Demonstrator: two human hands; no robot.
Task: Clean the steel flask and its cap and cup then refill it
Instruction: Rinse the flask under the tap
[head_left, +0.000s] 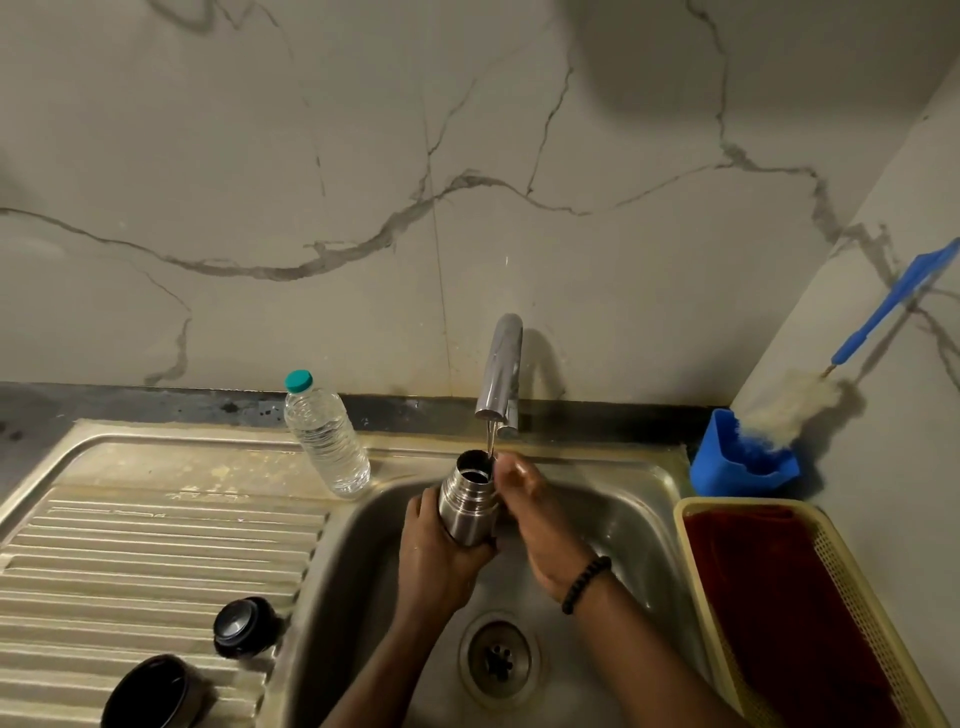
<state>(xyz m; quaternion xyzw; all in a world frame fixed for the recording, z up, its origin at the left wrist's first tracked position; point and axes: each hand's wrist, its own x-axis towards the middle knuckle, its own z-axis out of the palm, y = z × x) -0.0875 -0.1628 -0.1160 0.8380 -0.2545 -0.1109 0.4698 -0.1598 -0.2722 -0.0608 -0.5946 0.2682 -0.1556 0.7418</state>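
Marble-veined wall tiles are backing a steel sink (613, 499), and a thin stream of water is running from the tap (501, 371) right onto the rim of the steel flask (467, 501). That flask is sitting tilted over the basin, mouth open toward the spout. The left hand (434, 558) is wrapping its fingers round the lower body of the flask and gripping it firmly. The right hand (537, 525), with a dark bead bracelet at the wrist, is reaching up beside the neck, fingertips meeting the flask's rim at the stream; whether it is actually pinching the rim, I cannot tell.

Over on the ribbed draining board (156, 551) the black cap (241, 626) is lying near the basin edge, and the cup (150, 693) is resting on its side just below it, apart from the cap. A plastic water bottle (324, 436) with a teal lid is standing behind the basin. On the right, a bottle brush (810, 387) is leaning in a blue holder (727, 462), next to a yellow basket (852, 587) with a red cloth (769, 597) inside.
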